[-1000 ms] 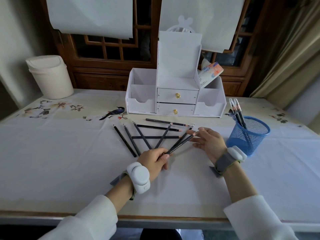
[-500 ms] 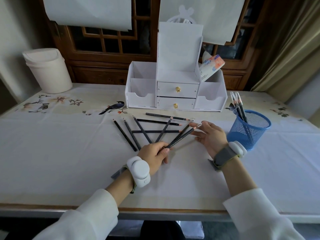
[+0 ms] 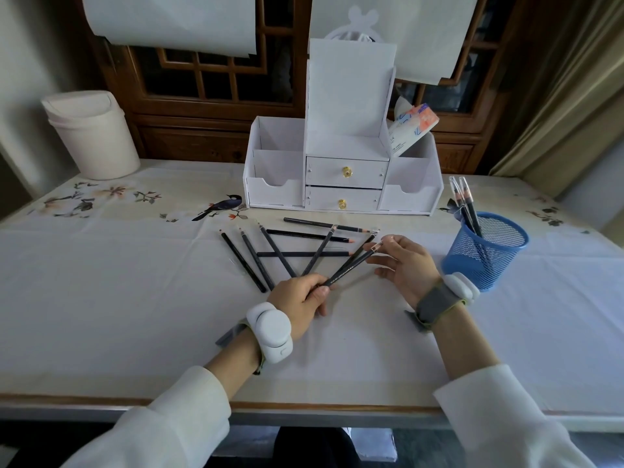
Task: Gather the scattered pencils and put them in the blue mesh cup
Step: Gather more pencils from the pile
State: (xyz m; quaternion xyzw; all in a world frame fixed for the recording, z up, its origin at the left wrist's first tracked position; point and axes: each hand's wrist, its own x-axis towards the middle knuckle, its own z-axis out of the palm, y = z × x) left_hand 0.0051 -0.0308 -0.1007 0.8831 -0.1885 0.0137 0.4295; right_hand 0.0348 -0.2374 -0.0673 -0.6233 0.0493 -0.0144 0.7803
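Several dark pencils [image 3: 280, 254] lie fanned and crossed on the white tablecloth in front of the organizer. My left hand [image 3: 300, 300] pinches the lower ends of two pencils [image 3: 351, 265] that slant up to the right, lifted slightly off the cloth. My right hand [image 3: 405, 265] is beside their tips, fingers spread, touching or nearly touching them. The blue mesh cup [image 3: 483, 255] stands upright to the right of my right hand and holds a few pencils [image 3: 464, 204] leaning left.
A white desk organizer [image 3: 341, 170] with two drawers stands behind the pencils, a tissue pack [image 3: 410, 128] in its right compartment. A white lidded bin [image 3: 91, 133] sits at the far left. The table's front edge [image 3: 304, 405] is near me.
My left hand has raised the two pencils a little off the cloth. My right hand stays by their tips, fingers spread wider. The camera has tilted slightly.
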